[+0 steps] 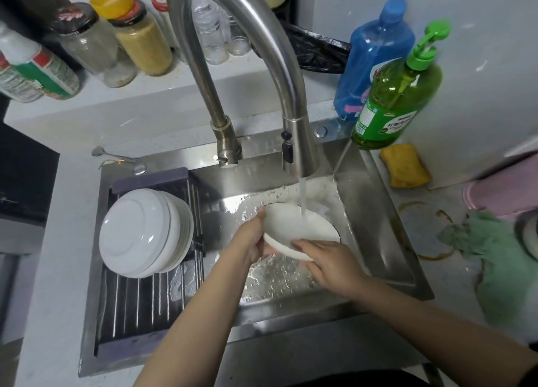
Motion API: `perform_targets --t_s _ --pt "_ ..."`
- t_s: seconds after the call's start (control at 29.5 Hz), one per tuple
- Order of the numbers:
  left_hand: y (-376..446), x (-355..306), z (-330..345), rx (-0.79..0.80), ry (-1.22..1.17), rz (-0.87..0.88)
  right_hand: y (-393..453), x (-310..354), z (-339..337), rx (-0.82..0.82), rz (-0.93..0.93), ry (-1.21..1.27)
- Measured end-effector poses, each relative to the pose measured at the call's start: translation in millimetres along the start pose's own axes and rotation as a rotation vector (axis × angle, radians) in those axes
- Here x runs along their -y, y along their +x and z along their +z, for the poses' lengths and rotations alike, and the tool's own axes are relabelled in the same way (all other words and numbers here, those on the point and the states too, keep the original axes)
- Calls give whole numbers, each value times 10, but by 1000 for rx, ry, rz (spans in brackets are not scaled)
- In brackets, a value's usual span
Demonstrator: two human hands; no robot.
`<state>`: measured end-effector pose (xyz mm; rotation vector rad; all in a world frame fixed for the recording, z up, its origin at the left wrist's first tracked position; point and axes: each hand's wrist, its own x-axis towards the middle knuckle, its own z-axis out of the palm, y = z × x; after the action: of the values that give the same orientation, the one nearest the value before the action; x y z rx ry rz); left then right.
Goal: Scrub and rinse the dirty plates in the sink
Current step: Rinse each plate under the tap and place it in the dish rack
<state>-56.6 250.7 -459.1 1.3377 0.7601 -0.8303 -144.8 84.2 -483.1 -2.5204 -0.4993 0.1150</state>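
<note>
Between your two hands you hold a shallow white ceramic plate (300, 229), tilted over the wet steel sink basin (375, 241). Your left hand (251, 238) grips its left rim, fingers curled under and fingertips up at the far edge. Your right hand (329, 260) clasps the near rim, thumb lying along the top edge and fingers wrapped beneath. A stream of water (302, 196) from the curved brushed-steel faucet (247, 66) lands on the plate's far side, just beyond your right hand.

To the left of your left hand, a stack of white plates (145, 232) leans on edge in a dark slatted drying rack (139, 305) that spans the sink's left part; the stack sits close to your left forearm. The basin wall rises just right of the plate, near your right hand. Beyond that wall, on the counter well right of your right hand, lie a yellow sponge (404, 165) and a crumpled green cloth (495, 258). Farther back stand a green pump bottle of dish soap (398, 95) and a blue pump bottle (375, 63).
</note>
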Motion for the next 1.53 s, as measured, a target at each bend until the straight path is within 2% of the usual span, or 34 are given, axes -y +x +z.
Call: perform_targets --t_s 0.07,0.14,0.2,0.27,0.37,0.48,0.54,0.65,0.81,0.95,1.09,1.12,1.19,1.26,1.32,1.43,1.46,1.53 --pt "18 -12 62 57 -48 50 60 66 -44 -84 125 18" --pt "23 62 150 111 -34 142 171 78 -88 -117 369 182" --pt "41 204 235 121 88 280 319 20 -139 -104 621 501" --pt "101 322 305 108 311 469 416 -4 -202 -168 789 928" --pt "244 344 293 -29 660 714 444 -19 -266 -247 897 1440" --pt "380 290 203 -158 736 770 423 -40 -321 -249 890 1636" --pt "383 284 220 -179 820 786 438 -48 -335 -229 885 1669" --pt "369 314 249 -116 990 996 452 -78 -337 -203 917 1652" --pt "485 181 163 -137 791 897 419 -79 -370 -169 914 1603" --pt "435 287 223 -36 959 1037 437 -105 -360 -160 924 1615" --pt "520 236 111 -77 777 775 422 -66 -301 -124 953 1573" --pt "488 236 139 -95 768 764 417 -59 -299 -134 951 1589" --pt "400 296 237 -128 803 898 416 -48 -281 -162 963 1614" --pt "366 348 289 -94 905 997 427 -33 -240 -162 962 1629" --pt "424 336 232 -75 917 951 421 -6 -227 -162 956 1627" --pt "541 287 73 -107 772 729 398 9 -202 -176 922 1591" --pt "535 307 63 -134 728 703 390 20 -203 -180 910 1564" --pt "454 361 148 -182 710 814 396 47 -206 -200 909 1535"
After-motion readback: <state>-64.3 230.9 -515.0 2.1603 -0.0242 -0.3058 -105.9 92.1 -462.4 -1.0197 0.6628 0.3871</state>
